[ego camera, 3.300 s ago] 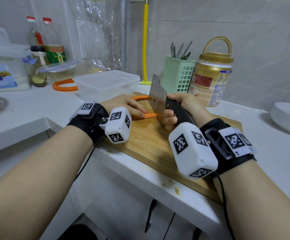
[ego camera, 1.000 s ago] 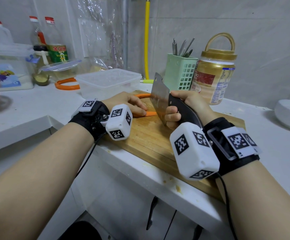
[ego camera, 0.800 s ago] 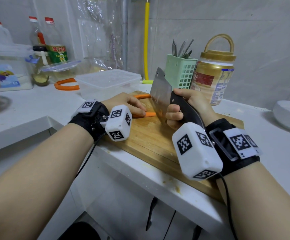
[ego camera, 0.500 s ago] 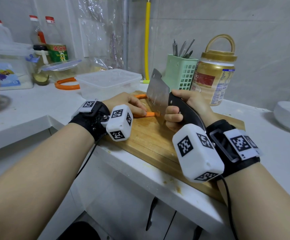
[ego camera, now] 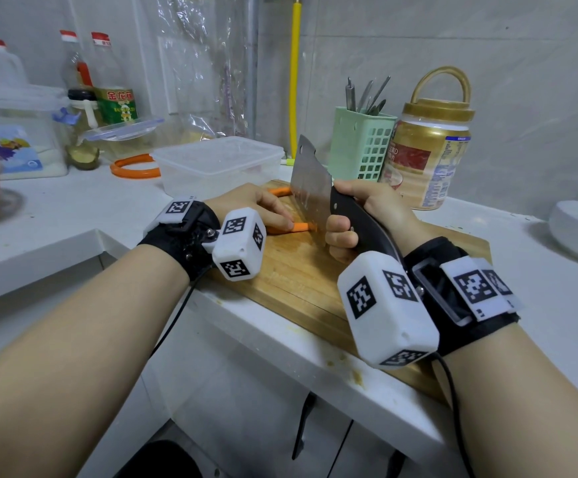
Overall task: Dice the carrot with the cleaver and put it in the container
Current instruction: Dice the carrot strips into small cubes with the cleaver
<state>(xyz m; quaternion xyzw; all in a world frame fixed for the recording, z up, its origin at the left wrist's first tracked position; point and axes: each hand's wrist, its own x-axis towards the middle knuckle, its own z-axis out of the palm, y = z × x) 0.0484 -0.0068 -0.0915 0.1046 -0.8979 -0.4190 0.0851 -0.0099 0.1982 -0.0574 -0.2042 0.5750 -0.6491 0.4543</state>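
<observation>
Head view: right hand point(ego camera: 367, 215) is closed in a full grip round the black handle of the cleaver point(ego camera: 311, 188), fingers curled under it. Blade stands on edge, broad steel face toward the left hand, its lower edge down at the cut end of the carrot point(ego camera: 291, 228); actual contact with the board cannot be made out.

Left hand point(ego camera: 249, 205) lies palm-down on the carrot, fingers bent and pressing it against the cutting board point(ego camera: 298, 277), fingertips just beside the blade. A short orange stub shows between fingertips and blade; another orange length shows beyond the hand, near the board's far edge. Most of the carrot is hidden under the hand. No diced pieces are discernible.

Both wrists carry black straps with white blocks bearing black square-pattern markers.

Wooden board lies at the front edge of the white desk point(ego camera: 73, 215). Clear plastic container point(ego camera: 217, 163) sits just behind the board, beyond the left hand; nothing can be seen inside it.

Writing: the green-labelled bottle point(ego camera: 116, 98) at rear left bears yellow Chinese characters on red. The gold-lidded jar point(ego camera: 429, 153) at rear right has a label with the fragment "D" legible; the remainder is too small. A green utensil holder point(ego camera: 361, 146) stands between container and jar.
</observation>
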